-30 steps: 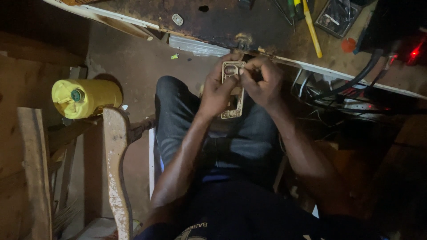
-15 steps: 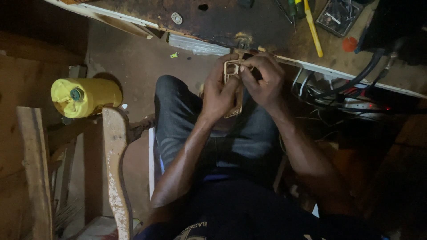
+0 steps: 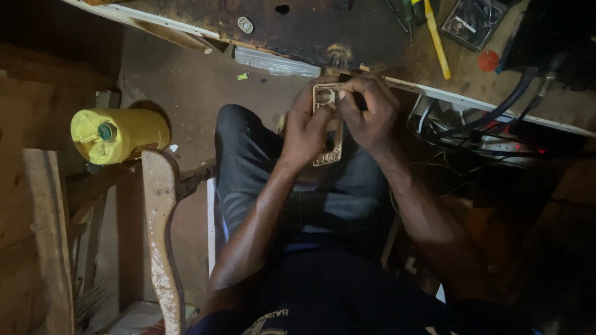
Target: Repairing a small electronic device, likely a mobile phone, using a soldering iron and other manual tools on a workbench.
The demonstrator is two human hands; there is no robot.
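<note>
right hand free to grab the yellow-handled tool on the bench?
Probably not as things stand: the right hand is pinching the top of the tan frame, shared with the left hand. The yellow-handled tool lies uncovered beyond it, so the path looks free once the hand lets go.

Dim repair workshop: scarred workbench (image 3: 323, 31) w/ yellow screwdriver (image 3: 437, 40), tangled cables (image 3: 484, 133), parts tray (image 3: 475, 22).

Dim workshop, dirt floor (image 3: 186, 93), workbench (image 3: 323, 37)

Both hands hold a tan plastic frame (image 3: 328, 127) above the lap: left hand (image 3: 304, 127) grips its side, right hand (image 3: 367, 111) pinches its top, near the bench (image 3: 347, 37) edge.
</note>
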